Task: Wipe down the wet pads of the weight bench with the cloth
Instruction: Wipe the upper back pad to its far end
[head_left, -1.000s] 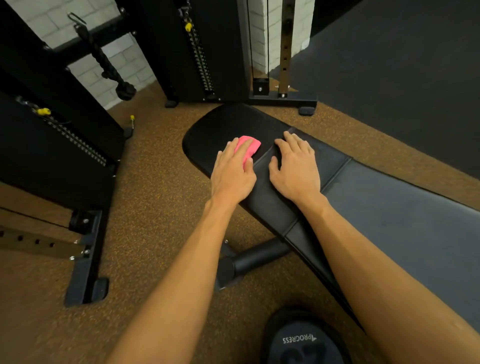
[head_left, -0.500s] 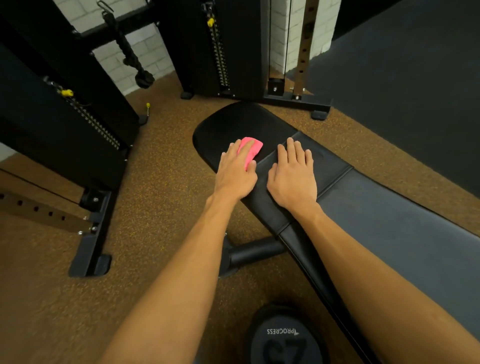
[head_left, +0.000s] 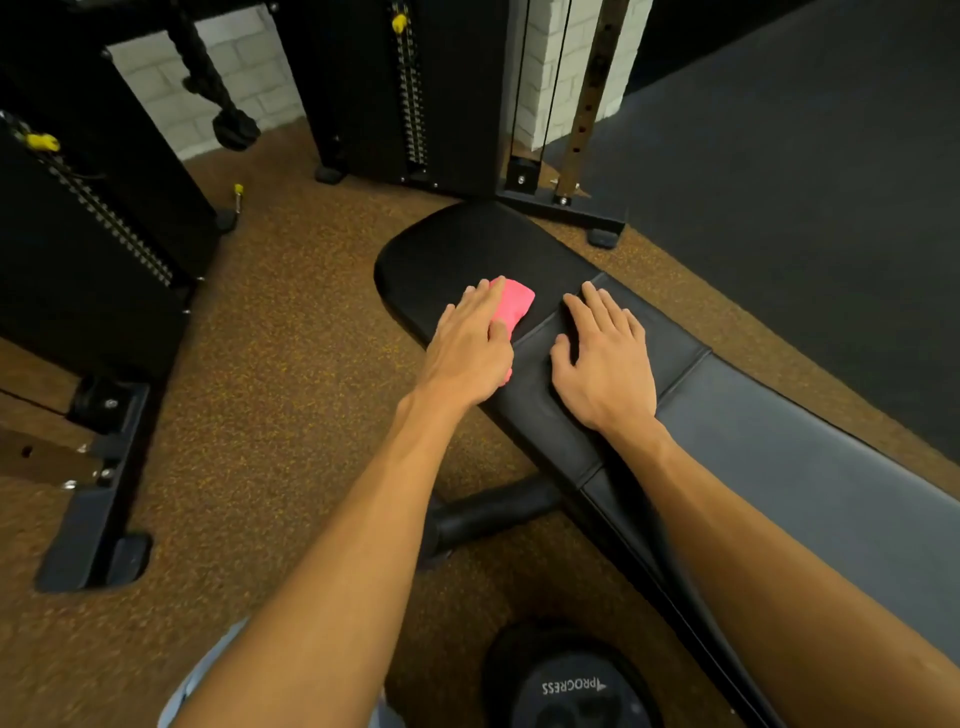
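Note:
A black padded weight bench (head_left: 753, 431) runs from the middle of the view to the right edge. Its short end pad (head_left: 467, 244) is nearest the machines. A folded pink cloth (head_left: 514, 304) lies on that end pad beside the seam. My left hand (head_left: 470, 348) presses flat on the cloth, fingers together, covering most of it. My right hand (head_left: 605, 364) rests flat on the middle pad just right of the seam, fingers slightly spread, holding nothing.
Black cable machines with weight stacks (head_left: 410, 93) stand behind and to the left (head_left: 93, 218). A machine foot (head_left: 93, 545) juts out on the brown speckled floor. A black weight plate (head_left: 569, 686) lies below the bench. The bench's crossbar foot (head_left: 488, 512) sits under it.
My left hand has slid the pink cloth a little toward the bench's near-left edge. My head has shifted, so the bench sits further right in view. The right hand stays flat.

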